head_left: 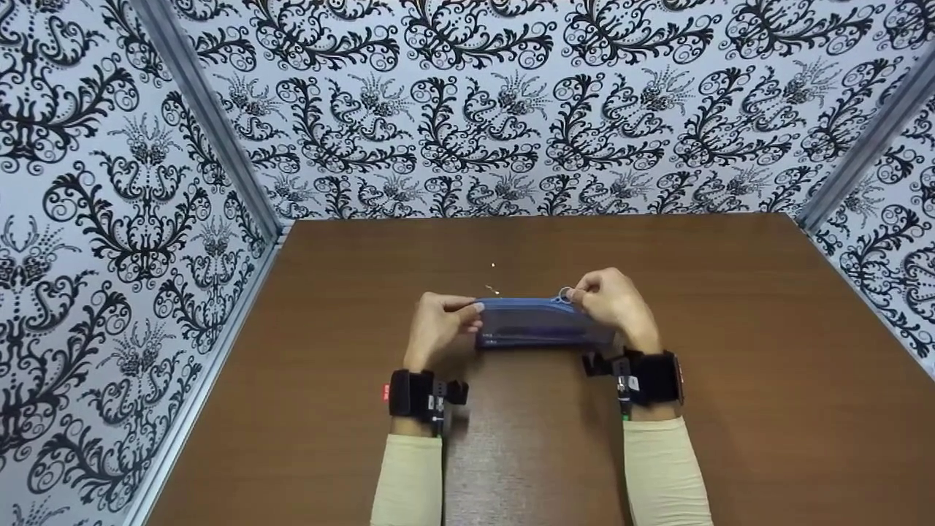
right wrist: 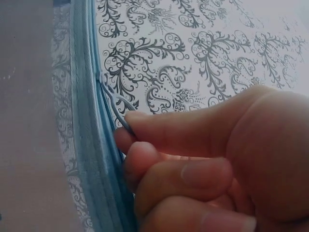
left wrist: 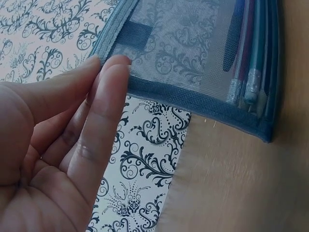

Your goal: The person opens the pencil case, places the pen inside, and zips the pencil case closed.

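Observation:
A blue see-through mesh pencil pouch (head_left: 537,325) is held up between both hands above the table. My left hand (head_left: 436,325) pinches its top left corner between thumb and fingers. Several pencils (left wrist: 251,72) show through the mesh along the pouch's bottom edge in the left wrist view. With thumb and forefinger, my right hand (head_left: 612,301) pinches the ring-shaped zipper pull (right wrist: 118,108) near the right part of the blue zipper (right wrist: 94,125). Part of the pouch's right end is hidden behind the right hand.
The brown wooden table (head_left: 329,292) spreads out around the hands. Tiny light specks (head_left: 493,290) lie on it beyond the pouch. White walls with black scrollwork (head_left: 467,109) stand at the back and sides, framed by grey metal posts (head_left: 212,109).

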Available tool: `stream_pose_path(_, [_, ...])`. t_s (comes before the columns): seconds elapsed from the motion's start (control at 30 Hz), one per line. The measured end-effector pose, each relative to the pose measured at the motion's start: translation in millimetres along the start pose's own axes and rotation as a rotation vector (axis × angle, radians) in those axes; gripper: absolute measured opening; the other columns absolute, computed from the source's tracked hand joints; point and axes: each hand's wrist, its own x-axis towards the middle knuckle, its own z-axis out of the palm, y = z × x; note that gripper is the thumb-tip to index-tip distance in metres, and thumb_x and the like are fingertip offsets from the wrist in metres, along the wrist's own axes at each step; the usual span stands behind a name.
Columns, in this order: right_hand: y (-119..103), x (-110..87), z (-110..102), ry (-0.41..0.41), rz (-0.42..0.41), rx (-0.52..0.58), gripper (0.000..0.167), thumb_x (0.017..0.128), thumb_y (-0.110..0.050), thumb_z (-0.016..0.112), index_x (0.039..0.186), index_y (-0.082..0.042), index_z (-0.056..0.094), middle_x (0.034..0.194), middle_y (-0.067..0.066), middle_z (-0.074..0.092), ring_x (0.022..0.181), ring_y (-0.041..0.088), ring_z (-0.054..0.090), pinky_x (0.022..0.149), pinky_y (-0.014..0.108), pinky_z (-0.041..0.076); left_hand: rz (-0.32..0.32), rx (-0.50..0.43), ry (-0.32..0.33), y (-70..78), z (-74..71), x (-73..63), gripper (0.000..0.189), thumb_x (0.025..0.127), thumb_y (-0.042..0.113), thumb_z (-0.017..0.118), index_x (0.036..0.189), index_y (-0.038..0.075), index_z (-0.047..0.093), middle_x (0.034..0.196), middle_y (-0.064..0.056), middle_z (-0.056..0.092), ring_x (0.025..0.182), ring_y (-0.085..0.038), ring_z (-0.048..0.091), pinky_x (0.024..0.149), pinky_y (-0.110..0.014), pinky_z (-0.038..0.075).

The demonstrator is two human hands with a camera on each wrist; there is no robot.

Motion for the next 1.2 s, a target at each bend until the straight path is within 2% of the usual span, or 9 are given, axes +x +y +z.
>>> stream_pose_path(0.37, [1,-1.3,-3,-0.042,0.033,0.024,0.012,0.091,-0.014,0.064,0.092,-0.005,0.073,0.098,0.013,0.069,0.084,0.023,0.057,0.069,0.032,0.044,-0.024,-0.008,0.001,-0.3,-0.3,-0.2,0.021,0.087,0.006,0.074,0.105,-0.006,0.073,0.086,-0.019,0.074,0.066,-0.017,0.072,0.066,-0.030,0.059])
stream_pose_path(0.53, [5,-1.6,-7,-0.037,0.050,0.025,0.016,0.094,-0.017,0.064,0.093,-0.004,0.073,0.096,0.012,0.068,0.082,0.022,0.057,0.069,0.031,0.044,-0.003,0.000,0.025,-1.7,-1.0,0.1,0.019,0.087,0.006,0.074,0.103,-0.005,0.074,0.083,-0.019,0.073,0.064,-0.016,0.070,0.065,-0.029,0.059])
stream_pose_path(0.77, [11,-1.3,-13,-0.021,0.074,0.024,0.018,0.094,-0.020,0.064,0.093,-0.005,0.073,0.090,0.010,0.069,0.082,0.022,0.058,0.067,0.032,0.044,0.020,-0.045,0.030,-3.1,-1.0,1.5,0.017,0.087,0.003,0.072,0.102,-0.007,0.073,0.086,-0.022,0.073,0.066,-0.017,0.071,0.068,-0.031,0.059])
stream_pose_path(1.0, [14,-1.0,-14,-0.044,0.090,0.047,0.018,0.095,-0.020,0.064,0.096,-0.004,0.072,0.095,0.010,0.068,0.082,0.021,0.056,0.069,0.032,0.044,0.011,-0.051,0.045,-4.1,1.1,1.8,0.017,0.087,0.003,0.073,0.101,-0.006,0.073,0.083,-0.022,0.073,0.064,-0.016,0.070,0.067,-0.030,0.059])
stream_pose_path(1.1, [16,-1.5,-15,-0.044,0.092,0.073,0.018,0.095,-0.020,0.064,0.095,-0.003,0.071,0.093,0.010,0.067,0.076,0.018,0.055,0.065,0.029,0.044,0.009,-0.051,0.051,-3.8,1.1,1.8,0.018,0.087,0.004,0.073,0.102,-0.006,0.073,0.085,-0.023,0.073,0.065,-0.017,0.071,0.067,-0.030,0.059])
stream_pose_path(1.2, [18,-1.9,-18,-0.053,0.125,0.127,0.018,0.096,-0.018,0.062,0.096,-0.002,0.070,0.088,0.009,0.065,0.062,0.011,0.050,0.054,0.024,0.041,-0.002,-0.050,0.066,-3.1,0.0,2.0,0.019,0.087,0.005,0.073,0.103,-0.006,0.073,0.087,-0.023,0.073,0.067,-0.019,0.071,0.068,-0.031,0.059])
